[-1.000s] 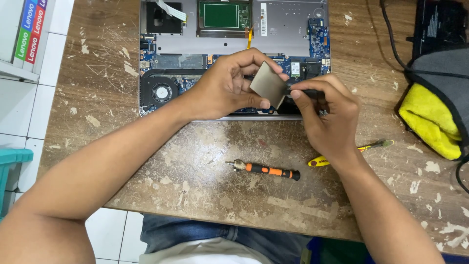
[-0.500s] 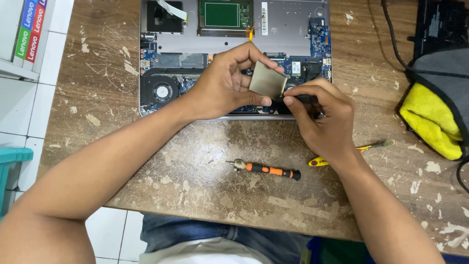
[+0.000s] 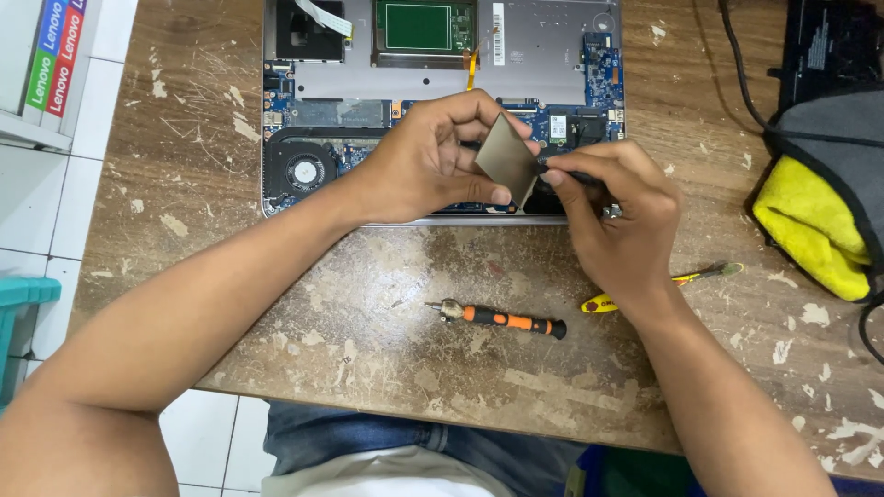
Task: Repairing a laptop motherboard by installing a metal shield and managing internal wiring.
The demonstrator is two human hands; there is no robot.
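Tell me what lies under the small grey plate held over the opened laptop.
Under the grey plate, held by the left hand, sits the laptop's blue circuit board. The part directly beneath is covered by the plate and the right hand.

Single head-worn view, aimed steeply down from above the wooden workbench (image 3: 368,313), at arm's length (near). Opened laptop (image 3: 552,55) is cut by the top edge; the wearer's lap is seen at bottom.

Bright, even light falls from above; shadows under the arms on the tabletop (image 3: 368,294) are soft and faint. The frame is sharp at centre, with no strong glare. The nearest forearm parts at the bottom corners look slightly soft.
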